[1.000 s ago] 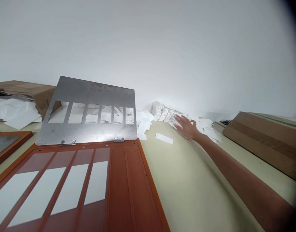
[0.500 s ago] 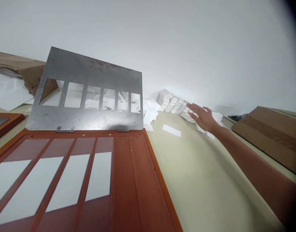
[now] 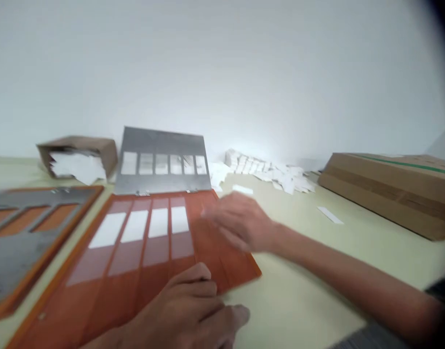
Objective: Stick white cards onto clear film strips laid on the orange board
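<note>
My left hand [image 3: 182, 305] lies curled on the near part of an orange slotted board [image 3: 73, 300], holding nothing I can see. Blurred by motion, my right hand [image 3: 240, 220] hovers over the board's right side. Several white paper strips [image 3: 135, 226] lie in the board's slots. Along its far edge, a grey metal plate with rectangular cut-outs [image 3: 162, 140] stands hinged upward.
At the left lies a second orange board with a metal plate [image 3: 44, 257]. An open cardboard box of white paper [image 3: 77, 155] stands behind it. A pile of white cards [image 3: 259, 169], loose strips [image 3: 329, 214] and a large cardboard box [image 3: 382, 194] lie further right.
The view has swung from tilted to nearly level. My right hand has moved from the white pile to above the orange board. My left hand has come into view on the board.
</note>
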Demonstrator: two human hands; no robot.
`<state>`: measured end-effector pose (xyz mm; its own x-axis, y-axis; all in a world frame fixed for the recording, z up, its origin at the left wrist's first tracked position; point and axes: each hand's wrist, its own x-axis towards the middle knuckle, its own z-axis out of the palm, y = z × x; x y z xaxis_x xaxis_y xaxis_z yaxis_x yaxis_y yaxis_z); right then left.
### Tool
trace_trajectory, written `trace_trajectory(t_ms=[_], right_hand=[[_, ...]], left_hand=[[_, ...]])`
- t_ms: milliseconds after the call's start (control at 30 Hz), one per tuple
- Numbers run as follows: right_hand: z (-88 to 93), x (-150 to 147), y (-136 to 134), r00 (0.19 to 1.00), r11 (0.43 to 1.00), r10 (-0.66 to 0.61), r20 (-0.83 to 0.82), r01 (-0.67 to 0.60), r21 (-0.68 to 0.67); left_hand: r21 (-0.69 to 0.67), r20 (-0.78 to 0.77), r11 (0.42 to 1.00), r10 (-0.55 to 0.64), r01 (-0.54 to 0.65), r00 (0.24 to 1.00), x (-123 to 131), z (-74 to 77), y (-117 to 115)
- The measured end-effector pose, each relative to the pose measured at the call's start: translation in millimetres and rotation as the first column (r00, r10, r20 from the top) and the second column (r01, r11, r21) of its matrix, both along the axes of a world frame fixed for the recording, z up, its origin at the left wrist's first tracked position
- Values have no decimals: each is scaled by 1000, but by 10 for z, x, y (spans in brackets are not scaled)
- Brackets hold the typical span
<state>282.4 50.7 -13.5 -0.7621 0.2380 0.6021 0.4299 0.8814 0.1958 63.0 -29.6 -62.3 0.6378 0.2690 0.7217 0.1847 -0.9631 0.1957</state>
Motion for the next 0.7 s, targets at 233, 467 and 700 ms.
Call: trace_trajectory(t_ms=[233, 467, 700], right_hand=[[-221, -78, 8, 944, 877, -168, -284, 12, -480], [-214, -81, 20, 959, 767, -200, -202, 25, -642], [-179, -153, 231, 998, 800, -45, -46, 8, -601]], left_hand=[[128, 38, 988, 83, -87, 996, 40, -201, 233], [199, -221, 968, 195, -151, 956, 86, -259, 140], [-210, -426, 902, 263, -377, 866, -288, 437, 273]])
